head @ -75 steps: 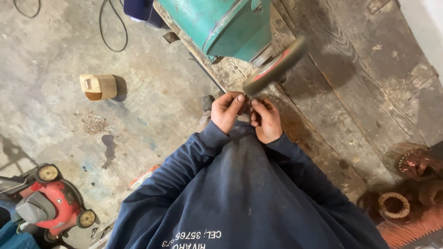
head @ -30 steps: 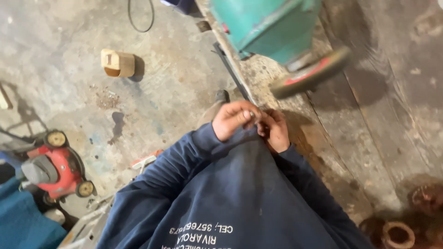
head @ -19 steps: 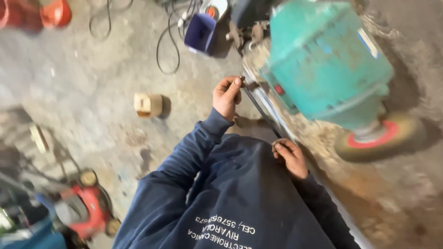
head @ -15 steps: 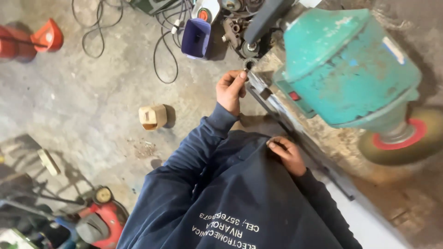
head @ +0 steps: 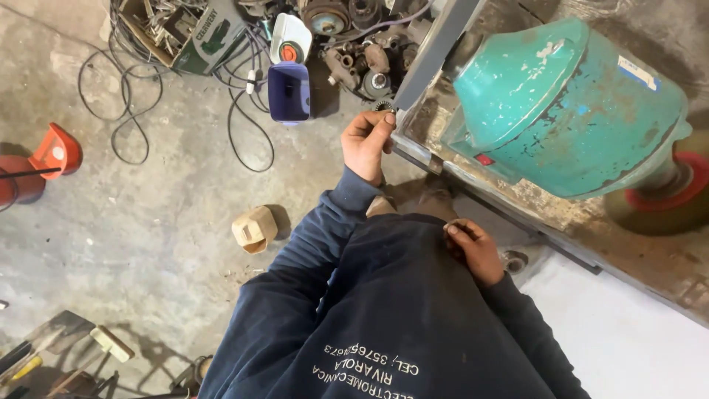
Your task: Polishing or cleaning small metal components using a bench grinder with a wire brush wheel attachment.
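Far left on the concrete floor [head: 148, 214]: red plastic piece [head: 55, 151], loose black cables [head: 140, 111]. Further right, a small wooden block [head: 255, 229] and a blue open container [head: 289, 91]. Our left hand [head: 367, 140] reaches forward, grip closed against the corner of the grey metal bench frame [head: 432, 55]; whether it pinches anything we cannot tell. Right hand [head: 473, 251] rests curled on our navy sweatshirt [head: 399, 310], its grip unclear. Rightmost on the bench sits the teal grinder motor [head: 569, 103].
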